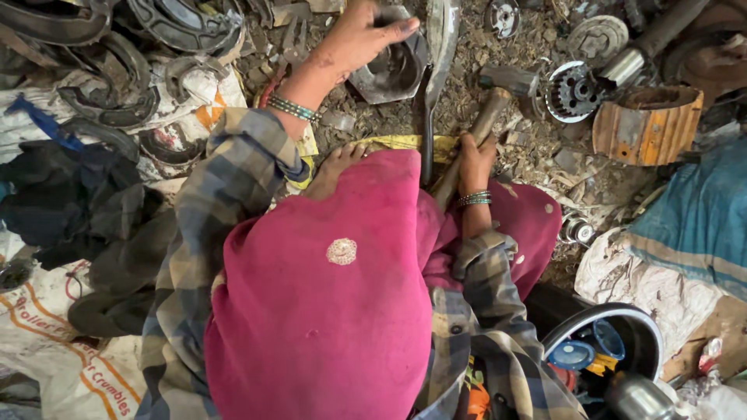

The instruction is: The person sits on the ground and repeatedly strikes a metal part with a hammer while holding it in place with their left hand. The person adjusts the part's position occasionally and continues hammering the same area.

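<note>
**K:** Grip check: right hand (475, 159) is clenched around the wooden handle of a hammer (489, 109), whose dark steel head lies on the debris-covered ground (537, 148). Left hand (362, 39) clasps a round metal casing (393, 66) by its rim.

**R:** Casing condition?

**K:** Grey, bowl-shaped, dirty, hollow side up. It sits on the ground straight ahead of the knees, just left of a long curved metal bar (430, 85).

**R:** Nearby?

**K:** Toothed gear part (574, 92) and rusty orange drum (650, 124) to the right; brake shoes (117, 85) piled at left.
</note>
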